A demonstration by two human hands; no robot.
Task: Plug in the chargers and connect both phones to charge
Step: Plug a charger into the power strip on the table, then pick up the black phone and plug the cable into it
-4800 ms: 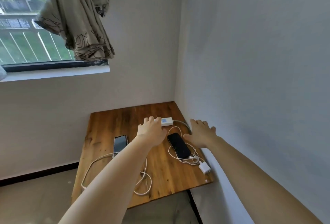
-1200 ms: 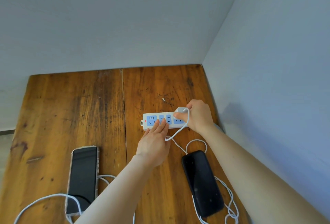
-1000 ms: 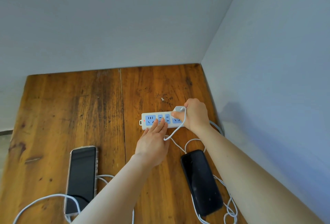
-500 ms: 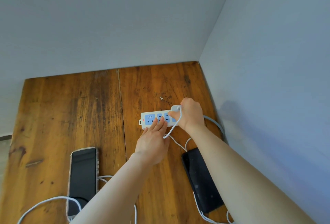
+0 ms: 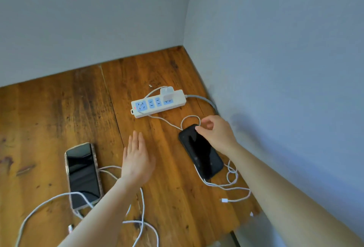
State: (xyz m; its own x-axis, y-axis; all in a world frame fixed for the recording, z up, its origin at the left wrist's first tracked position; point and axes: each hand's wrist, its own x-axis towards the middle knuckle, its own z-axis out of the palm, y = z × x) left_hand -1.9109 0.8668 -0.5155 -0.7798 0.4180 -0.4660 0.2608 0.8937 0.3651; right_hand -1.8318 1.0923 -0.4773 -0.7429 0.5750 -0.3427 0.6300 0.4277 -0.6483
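Observation:
A white power strip (image 5: 158, 103) with blue sockets lies near the table's back right corner. A white charger (image 5: 167, 93) sits plugged into its right end. Its cable loops past the black phone (image 5: 201, 153) and ends in a loose connector (image 5: 223, 200) on the wood. My right hand (image 5: 217, 133) is at the far end of the black phone, a fingertip touching its top edge, the other fingers loosely bent. My left hand (image 5: 136, 161) hovers flat with straight fingers between the two phones. The cased phone (image 5: 82, 174) lies left, with a second white cable (image 5: 141, 207) strewn around it.
The wooden table (image 5: 59, 109) fills a corner, with one wall close behind the strip and another along the right side. The strip's grey cord (image 5: 204, 100) runs off toward the right wall. The table's front right corner (image 5: 252, 217) drops to the floor.
My right hand let go of the charger, now plugged into the strip, and drew back to the black phone's far end. My left hand left the strip and pulled back toward me.

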